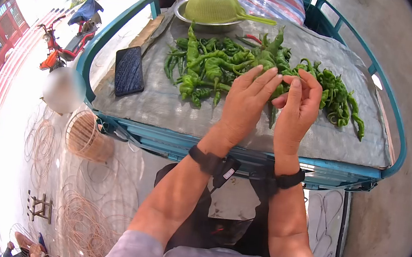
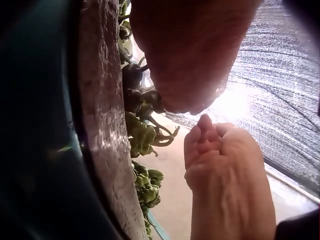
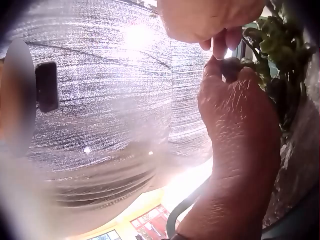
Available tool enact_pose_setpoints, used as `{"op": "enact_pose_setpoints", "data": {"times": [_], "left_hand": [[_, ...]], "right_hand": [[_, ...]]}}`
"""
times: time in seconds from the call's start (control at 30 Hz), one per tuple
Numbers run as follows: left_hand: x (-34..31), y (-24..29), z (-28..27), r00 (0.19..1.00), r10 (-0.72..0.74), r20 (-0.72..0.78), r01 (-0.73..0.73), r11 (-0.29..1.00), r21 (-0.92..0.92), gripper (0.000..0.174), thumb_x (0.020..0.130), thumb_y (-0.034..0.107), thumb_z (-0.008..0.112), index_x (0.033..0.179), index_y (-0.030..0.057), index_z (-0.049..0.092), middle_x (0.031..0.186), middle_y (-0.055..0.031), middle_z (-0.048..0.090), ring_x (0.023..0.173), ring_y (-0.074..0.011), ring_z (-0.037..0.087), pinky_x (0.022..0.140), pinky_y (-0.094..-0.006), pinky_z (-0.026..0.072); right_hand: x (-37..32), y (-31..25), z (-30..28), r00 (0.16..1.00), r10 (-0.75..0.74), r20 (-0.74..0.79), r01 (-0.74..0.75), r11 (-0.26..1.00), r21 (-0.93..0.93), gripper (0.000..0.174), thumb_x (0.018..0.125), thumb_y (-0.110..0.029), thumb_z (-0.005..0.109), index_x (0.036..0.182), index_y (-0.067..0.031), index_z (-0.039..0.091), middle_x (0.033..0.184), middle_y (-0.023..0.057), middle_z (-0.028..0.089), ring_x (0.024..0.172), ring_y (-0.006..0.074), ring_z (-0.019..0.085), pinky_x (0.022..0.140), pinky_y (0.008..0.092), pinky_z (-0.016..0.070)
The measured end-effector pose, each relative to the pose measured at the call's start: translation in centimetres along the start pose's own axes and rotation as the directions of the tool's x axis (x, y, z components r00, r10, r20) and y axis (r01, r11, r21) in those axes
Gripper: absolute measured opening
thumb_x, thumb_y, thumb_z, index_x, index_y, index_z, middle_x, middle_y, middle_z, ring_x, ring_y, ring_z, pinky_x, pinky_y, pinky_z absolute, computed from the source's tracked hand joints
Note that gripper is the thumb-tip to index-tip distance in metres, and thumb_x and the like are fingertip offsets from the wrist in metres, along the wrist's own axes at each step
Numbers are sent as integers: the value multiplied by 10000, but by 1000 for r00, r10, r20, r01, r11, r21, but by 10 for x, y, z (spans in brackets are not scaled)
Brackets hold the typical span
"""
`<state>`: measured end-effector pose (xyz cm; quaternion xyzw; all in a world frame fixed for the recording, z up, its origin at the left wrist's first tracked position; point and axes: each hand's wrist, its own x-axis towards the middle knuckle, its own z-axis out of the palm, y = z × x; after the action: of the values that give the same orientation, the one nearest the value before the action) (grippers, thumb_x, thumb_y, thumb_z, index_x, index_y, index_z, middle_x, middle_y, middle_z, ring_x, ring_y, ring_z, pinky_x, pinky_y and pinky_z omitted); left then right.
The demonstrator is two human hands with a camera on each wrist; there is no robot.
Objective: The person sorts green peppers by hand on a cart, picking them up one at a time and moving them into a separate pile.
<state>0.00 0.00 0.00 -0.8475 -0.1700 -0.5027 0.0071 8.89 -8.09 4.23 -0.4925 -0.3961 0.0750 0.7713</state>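
My left hand (image 1: 248, 100) reaches over the green peppers (image 1: 221, 63) with its back up and fingers slanting toward the right hand. In the right wrist view its thumb and a finger pinch a dark, rounded pepper (image 3: 231, 69), mostly hidden in the grip. My right hand (image 1: 298, 106) is beside it, thumb raised and fingers loosely bent. Its fingertips come close to the left hand's. The left wrist view shows nothing between the right hand's fingers (image 2: 204, 131). Twisted green peppers lie heaped beyond and on both sides of the hands.
A grey cloth (image 1: 166, 116) covers the teal cart bed, edged by teal rails (image 1: 380, 68). A yellow-green strainer (image 1: 213, 8) sits over a metal bowl behind the peppers. A black phone (image 1: 129, 71) lies at the left. One red pepper (image 1: 252, 38) shows at the back.
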Motion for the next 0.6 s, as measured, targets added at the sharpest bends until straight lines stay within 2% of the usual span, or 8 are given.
{"op": "enact_pose_setpoints", "data": {"times": [0.07, 0.17, 0.2, 0.3, 0.33, 0.43, 0.47, 0.6], "left_hand": [[3, 8, -4, 997, -38, -74, 28, 992, -127, 668, 830, 98, 741, 1445, 59, 484, 1480, -189, 482, 1286, -379, 515, 1076, -438, 423], [-2, 12, -10, 965, -209, -157, 157, 943, -292, 653, 843, 75, 752, 1439, 49, 484, 1458, -190, 501, 1292, -389, 511, 1063, -453, 438], [-4, 10, -9, 959, -235, -161, 196, 954, -229, 667, 840, 92, 761, 1441, 42, 476, 1406, -198, 526, 1255, -397, 523, 1029, -458, 453], [-13, 9, -9, 948, -319, 10, 318, 940, -124, 685, 835, 100, 762, 1448, 39, 462, 1358, -196, 542, 1207, -396, 533, 999, -465, 458], [-12, 10, -11, 953, -302, 4, 301, 951, -66, 696, 829, 107, 760, 1453, 40, 457, 1316, -189, 561, 1152, -377, 553, 951, -451, 461], [-15, 8, -9, 965, -260, 19, 261, 964, -41, 702, 818, 97, 759, 1450, 36, 459, 1299, -168, 579, 1113, -350, 570, 915, -436, 458], [-15, 9, -6, 962, -272, -33, 271, 962, -29, 704, 814, 105, 763, 1447, 35, 463, 1215, -139, 630, 1067, -326, 579, 881, -429, 451], [-3, 18, -1, 889, -427, -167, 397, 899, -184, 673, 836, 146, 751, 1436, 22, 472, 1117, -118, 672, 1051, -317, 573, 884, -434, 439]], "right_hand": [[1, 0, -1, 1000, 12, -21, -12, 999, 33, 209, 1052, -122, 534, 1248, -59, 575, 1028, 38, 695, 733, 53, 605, 607, 193, 488], [0, -6, 3, 997, -71, -32, 68, 994, -85, 192, 1048, -124, 544, 1222, -58, 590, 1026, 37, 695, 770, 50, 604, 620, 203, 489], [0, -6, 5, 996, -79, -36, 74, 990, -121, 180, 1043, -123, 556, 1199, -52, 610, 1037, 40, 695, 830, 73, 618, 660, 218, 499], [3, 4, 6, 990, -141, 22, 142, 967, -212, 178, 1032, -106, 562, 1188, -44, 622, 1059, 47, 689, 896, 98, 625, 711, 224, 506], [2, 6, 7, 991, -128, 35, 132, 966, -222, 180, 1026, -99, 564, 1186, -41, 624, 1067, 49, 686, 909, 106, 626, 732, 232, 508], [4, 10, 11, 990, -111, 87, 131, 953, -273, 187, 1009, -80, 571, 1182, -36, 628, 1087, 53, 678, 939, 123, 627, 787, 258, 513], [3, 12, 13, 987, -113, 111, 142, 942, -304, 189, 1003, -74, 573, 1180, -35, 628, 1092, 53, 676, 943, 125, 626, 800, 266, 513], [12, 4, 19, 975, -192, 111, 219, 914, -341, 191, 983, -63, 596, 1168, -42, 639, 1098, 43, 675, 942, 121, 624, 818, 279, 504]]}}
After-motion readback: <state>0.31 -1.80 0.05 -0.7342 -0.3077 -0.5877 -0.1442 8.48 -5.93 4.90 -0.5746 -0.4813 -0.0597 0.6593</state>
